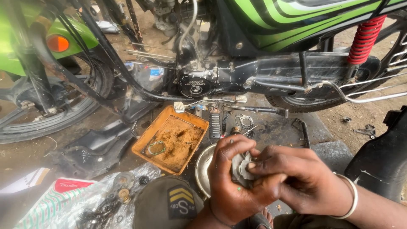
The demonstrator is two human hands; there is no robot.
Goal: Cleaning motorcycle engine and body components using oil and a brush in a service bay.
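A small grey metal engine part (pixel 242 168) sits cupped in the left hand (pixel 232 182), fingers curled round it to steady it, over the round steel bowl (pixel 202 167). The right hand (pixel 299 180) pinches its front edge. Beyond the bowl lie the orange rectangular tray (pixel 149 133) with gritty residue and the green motorcycle (pixel 271 25).

Small grey metal engine part (pixel 242 167), cupped between both palms.

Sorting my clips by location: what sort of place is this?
Likely an outdoor roadside motorcycle repair spot: a green motorcycle on dirt ground, an orange tray of grimy residue, and loose small parts on plastic.
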